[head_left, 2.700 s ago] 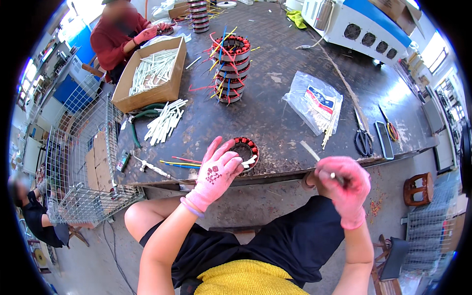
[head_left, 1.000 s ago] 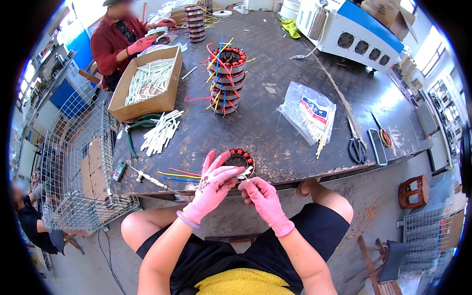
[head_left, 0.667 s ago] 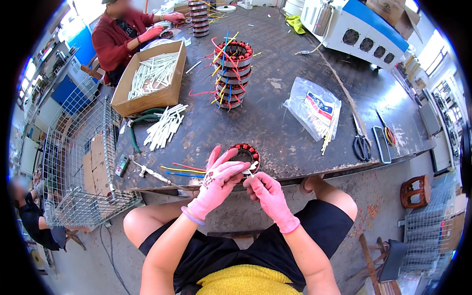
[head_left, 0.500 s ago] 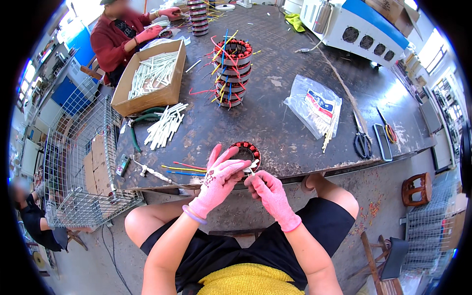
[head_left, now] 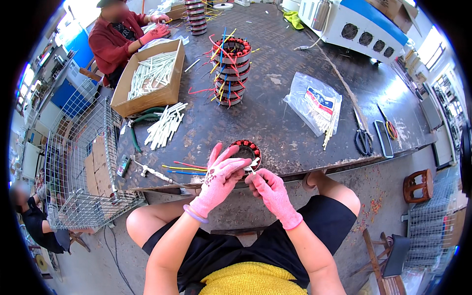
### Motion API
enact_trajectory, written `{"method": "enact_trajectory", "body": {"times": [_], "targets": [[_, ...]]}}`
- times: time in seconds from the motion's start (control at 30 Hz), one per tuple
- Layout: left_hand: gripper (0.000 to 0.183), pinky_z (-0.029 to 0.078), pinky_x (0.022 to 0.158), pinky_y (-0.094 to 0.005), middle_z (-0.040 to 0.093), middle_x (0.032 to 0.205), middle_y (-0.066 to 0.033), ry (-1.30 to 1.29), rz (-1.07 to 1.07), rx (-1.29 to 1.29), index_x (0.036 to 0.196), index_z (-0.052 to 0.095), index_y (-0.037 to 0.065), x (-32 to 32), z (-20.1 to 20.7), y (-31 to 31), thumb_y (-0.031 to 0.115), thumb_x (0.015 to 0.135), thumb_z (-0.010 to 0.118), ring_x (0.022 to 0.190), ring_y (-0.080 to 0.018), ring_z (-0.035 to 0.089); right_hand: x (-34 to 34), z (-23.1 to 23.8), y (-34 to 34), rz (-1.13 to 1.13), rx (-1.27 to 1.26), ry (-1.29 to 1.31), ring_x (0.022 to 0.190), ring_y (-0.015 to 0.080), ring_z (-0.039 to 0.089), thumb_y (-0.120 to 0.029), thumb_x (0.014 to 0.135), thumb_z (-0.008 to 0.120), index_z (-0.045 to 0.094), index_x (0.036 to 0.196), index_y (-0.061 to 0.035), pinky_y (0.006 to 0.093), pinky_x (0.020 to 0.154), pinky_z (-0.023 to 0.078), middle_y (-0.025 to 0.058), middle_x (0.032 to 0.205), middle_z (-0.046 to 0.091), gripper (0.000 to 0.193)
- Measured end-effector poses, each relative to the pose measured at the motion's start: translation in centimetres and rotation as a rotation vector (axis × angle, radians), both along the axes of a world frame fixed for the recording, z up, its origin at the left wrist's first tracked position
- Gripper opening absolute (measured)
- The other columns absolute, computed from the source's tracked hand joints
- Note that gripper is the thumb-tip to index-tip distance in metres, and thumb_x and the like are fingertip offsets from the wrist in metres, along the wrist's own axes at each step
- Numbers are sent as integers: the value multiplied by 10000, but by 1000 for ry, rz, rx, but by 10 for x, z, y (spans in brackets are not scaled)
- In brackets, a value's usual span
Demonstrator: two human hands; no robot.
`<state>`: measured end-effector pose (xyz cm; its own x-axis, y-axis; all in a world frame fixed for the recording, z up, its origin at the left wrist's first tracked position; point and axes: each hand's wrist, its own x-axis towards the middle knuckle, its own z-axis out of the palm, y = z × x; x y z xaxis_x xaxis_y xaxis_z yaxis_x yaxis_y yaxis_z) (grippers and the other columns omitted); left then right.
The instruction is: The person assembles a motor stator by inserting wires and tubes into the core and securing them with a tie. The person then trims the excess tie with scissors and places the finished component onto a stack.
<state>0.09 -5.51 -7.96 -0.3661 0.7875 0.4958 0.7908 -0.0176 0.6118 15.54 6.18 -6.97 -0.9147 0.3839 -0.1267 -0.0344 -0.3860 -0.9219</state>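
Observation:
A wire-wound stator ring (head_left: 254,147) with red coils lies at the table's near edge; red, yellow and blue leads (head_left: 189,167) stretch out on its left. My left hand (head_left: 220,174), in a pink glove, has its thumb and index finger closed at the ring's near-left rim, the other fingers spread above it. My right hand (head_left: 272,195), gloved alike with greyed fingertips, pinches the lower end of a thin white strip (head_left: 254,163) at the near-right rim. The strip's upper end looks bent or doubled. The fingers hide the ring's near side.
Stacked stators (head_left: 231,73) stand mid-table. White sticks lie in a carton (head_left: 120,104) and in a loose pile (head_left: 166,126) at left, beside green-handled pliers (head_left: 133,135). On the right are a plastic bag (head_left: 307,105), scissors (head_left: 363,142) and a phone (head_left: 383,139). A co-worker (head_left: 110,44) sits far left.
My hands stay almost in place at the ring, the right one shifting very slightly. The co-worker's hands have moved a little at the far left.

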Motion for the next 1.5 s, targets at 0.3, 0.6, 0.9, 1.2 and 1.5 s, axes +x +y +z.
{"method": "enact_trajectory", "body": {"times": [0.3, 0.6, 0.9, 1.2, 1.5], "targets": [[341, 207, 1213, -543, 724, 1170, -20, -31, -14, -13, 1176, 691, 121, 0, 0, 0, 40, 845, 682, 1338, -303, 528, 3, -6, 3, 22, 37, -15, 789, 36, 521, -323, 1026, 609, 659, 1070, -41, 199, 684, 415, -33, 877, 602, 290], [367, 242, 1199, -536, 731, 1136, -7, -2, 4, 10, 1167, 702, 160, 1, -1, 1, 34, 822, 718, 1302, -289, 565, -1, -2, 3, -7, 33, -47, 757, 29, 510, -323, 1033, 588, 664, 1045, -47, 198, 649, 404, -38, 858, 599, 287], [368, 234, 1202, -537, 730, 1147, 6, -13, 0, -8, 1171, 702, 167, 0, -1, 1, 33, 828, 711, 1303, -283, 564, -4, 1, 1, -34, 34, -60, 727, 19, 500, -318, 1029, 592, 671, 1037, -60, 190, 626, 388, -54, 838, 593, 270], [373, 217, 1207, -536, 728, 1112, -6, -43, -20, -10, 1184, 712, 176, -1, -2, 0, 41, 838, 686, 1303, -290, 556, -13, -4, 4, -52, 53, -228, 612, 9, 463, -299, 1012, 608, 668, 985, -53, 191, 534, 340, -51, 768, 589, 255], [260, 217, 1207, -525, 722, 1046, -6, -69, 52, -15, 1107, 738, 179, 7, 3, 5, 124, 855, 709, 1278, -272, 563, -13, 13, 1, -286, 393, -267, 629, 34, 504, -144, 932, 705, 680, 953, -21, 205, 553, 408, -44, 758, 602, 127]]}}
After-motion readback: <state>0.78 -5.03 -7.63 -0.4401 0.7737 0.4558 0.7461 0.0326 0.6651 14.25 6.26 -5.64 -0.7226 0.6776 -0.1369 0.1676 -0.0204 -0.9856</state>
